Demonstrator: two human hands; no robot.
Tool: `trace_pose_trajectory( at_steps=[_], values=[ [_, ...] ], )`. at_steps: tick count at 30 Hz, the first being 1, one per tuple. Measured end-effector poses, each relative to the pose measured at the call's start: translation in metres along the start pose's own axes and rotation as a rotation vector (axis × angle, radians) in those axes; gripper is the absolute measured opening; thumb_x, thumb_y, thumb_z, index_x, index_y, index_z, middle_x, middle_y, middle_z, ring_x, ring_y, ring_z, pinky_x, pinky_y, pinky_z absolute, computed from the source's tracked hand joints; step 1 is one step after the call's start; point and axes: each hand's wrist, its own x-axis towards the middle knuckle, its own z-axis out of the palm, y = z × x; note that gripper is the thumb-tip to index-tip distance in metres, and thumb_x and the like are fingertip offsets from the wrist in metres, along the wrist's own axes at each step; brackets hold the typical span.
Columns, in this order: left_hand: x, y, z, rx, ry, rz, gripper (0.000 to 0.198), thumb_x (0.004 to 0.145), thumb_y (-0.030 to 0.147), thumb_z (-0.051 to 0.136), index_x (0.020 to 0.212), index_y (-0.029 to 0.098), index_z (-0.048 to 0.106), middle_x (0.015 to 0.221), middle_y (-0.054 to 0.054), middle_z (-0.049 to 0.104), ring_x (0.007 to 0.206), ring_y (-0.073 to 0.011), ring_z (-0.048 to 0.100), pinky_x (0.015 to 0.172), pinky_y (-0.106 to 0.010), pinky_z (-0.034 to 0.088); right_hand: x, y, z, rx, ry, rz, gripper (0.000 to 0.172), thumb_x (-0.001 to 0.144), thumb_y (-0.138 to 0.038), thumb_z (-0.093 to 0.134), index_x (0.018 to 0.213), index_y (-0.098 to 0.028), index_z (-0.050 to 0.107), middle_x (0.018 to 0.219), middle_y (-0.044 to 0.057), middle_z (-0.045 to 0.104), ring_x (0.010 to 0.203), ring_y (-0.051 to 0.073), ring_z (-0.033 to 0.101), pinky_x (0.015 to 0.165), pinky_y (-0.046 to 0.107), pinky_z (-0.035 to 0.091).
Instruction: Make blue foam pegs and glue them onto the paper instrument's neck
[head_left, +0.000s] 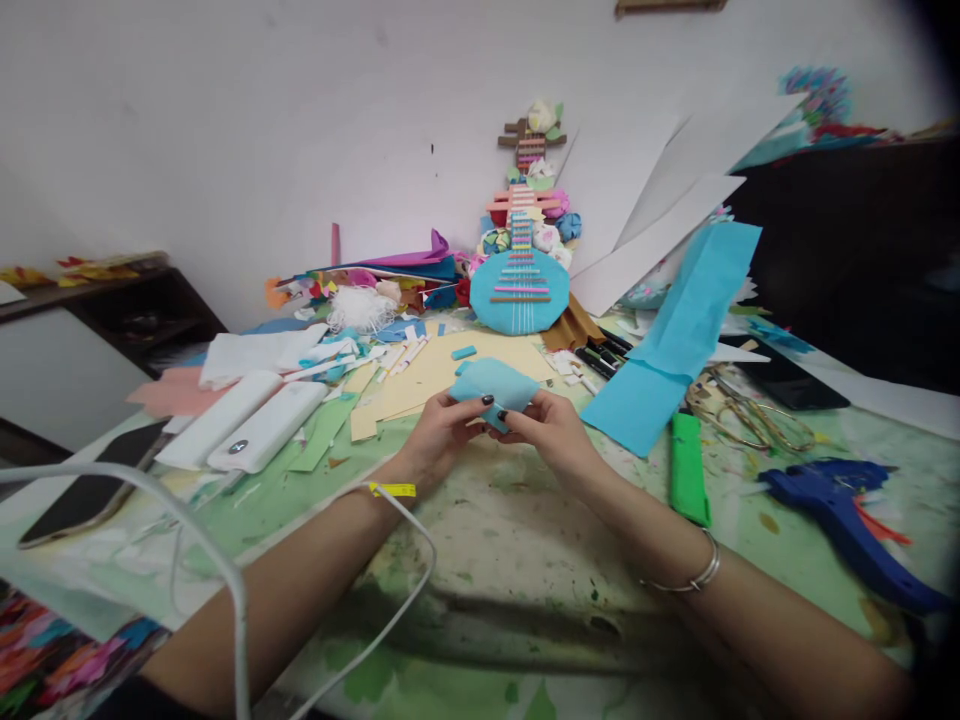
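Observation:
Between my two hands, over the near middle of the table, is a light blue piece of paper point(496, 382) with a rounded upper edge. My left hand point(442, 432) pinches its lower left side, thumb on the front. My right hand point(551, 425) grips the lower right side, its thumb close to the left one. Part of the piece is hidden behind the fingers. Just beyond it lies a small blue strip point(464, 352) on cream paper point(427, 375). Farther back stands a blue paper lute point(520, 292) with strings and paper flowers.
To the right are folded blue crepe paper point(675, 340), a green utility knife point(688, 470), scissors point(750, 415), a blue glue gun point(840, 510) and a black phone point(787, 378). White power banks point(266, 425) and another phone point(94, 485) lie left. A white cable point(240, 600) loops across my left arm.

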Motion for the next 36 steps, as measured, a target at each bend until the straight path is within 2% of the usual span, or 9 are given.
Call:
trace_pose_trajectory(
  at_steps=[4, 11, 18, 25, 30, 36],
  values=[
    [0.001, 0.002, -0.004, 0.041, 0.008, 0.01, 0.02, 0.065, 0.022, 0.075, 0.08, 0.013, 0.066, 0.079, -0.004, 0.067, 0.07, -0.0162, 0.062, 0.068, -0.032, 0.048, 0.002, -0.002, -0.006, 0.008, -0.021, -0.044, 0.028, 0.064, -0.032, 0.07, 0.086, -0.015, 0.064, 0.072, 0.004, 0.07, 0.064, 0.016, 0.065, 0.065, 0.031, 0.054],
    [0.003, 0.005, -0.008, 0.13, -0.018, -0.037, 0.023, 0.064, 0.026, 0.075, 0.081, 0.013, 0.067, 0.08, -0.006, 0.068, 0.071, -0.018, 0.064, 0.067, -0.031, 0.049, 0.005, -0.003, -0.016, -0.09, -0.044, -0.097, 0.022, 0.064, -0.028, 0.069, 0.08, -0.014, 0.068, 0.067, 0.004, 0.07, 0.061, 0.016, 0.065, 0.063, 0.031, 0.053],
    [0.0, 0.011, -0.004, 0.172, 0.0, -0.037, 0.021, 0.061, 0.023, 0.077, 0.077, 0.011, 0.07, 0.074, -0.006, 0.068, 0.069, -0.0142, 0.062, 0.065, -0.025, 0.048, 0.007, -0.003, -0.019, 0.014, -0.022, -0.036, 0.023, 0.058, -0.029, 0.075, 0.074, -0.014, 0.067, 0.065, 0.003, 0.069, 0.058, 0.016, 0.065, 0.062, 0.031, 0.054],
    [0.003, 0.01, -0.008, 0.188, -0.031, -0.015, 0.021, 0.06, 0.024, 0.079, 0.077, 0.012, 0.073, 0.074, -0.006, 0.068, 0.065, -0.014, 0.062, 0.063, -0.026, 0.05, 0.006, -0.007, -0.023, 0.099, -0.056, 0.028, 0.03, 0.056, -0.031, 0.078, 0.078, -0.014, 0.067, 0.065, 0.003, 0.068, 0.056, 0.015, 0.065, 0.062, 0.03, 0.053],
    [0.004, 0.011, -0.011, 0.237, -0.054, 0.01, 0.02, 0.06, 0.023, 0.079, 0.075, 0.012, 0.074, 0.072, -0.007, 0.068, 0.062, -0.0146, 0.061, 0.059, -0.027, 0.051, 0.006, -0.008, -0.026, 0.075, -0.064, 0.017, 0.028, 0.057, -0.029, 0.077, 0.078, -0.013, 0.068, 0.065, 0.002, 0.068, 0.053, 0.012, 0.062, 0.056, 0.025, 0.047],
    [0.005, 0.011, -0.013, 0.252, -0.061, 0.016, 0.022, 0.061, 0.024, 0.079, 0.078, 0.011, 0.074, 0.073, -0.007, 0.07, 0.065, -0.0152, 0.062, 0.063, -0.027, 0.05, 0.005, -0.01, -0.025, 0.102, -0.065, 0.025, 0.025, 0.057, -0.026, 0.076, 0.077, -0.014, 0.068, 0.063, 0.001, 0.066, 0.054, 0.012, 0.061, 0.058, 0.026, 0.047]
  ],
)
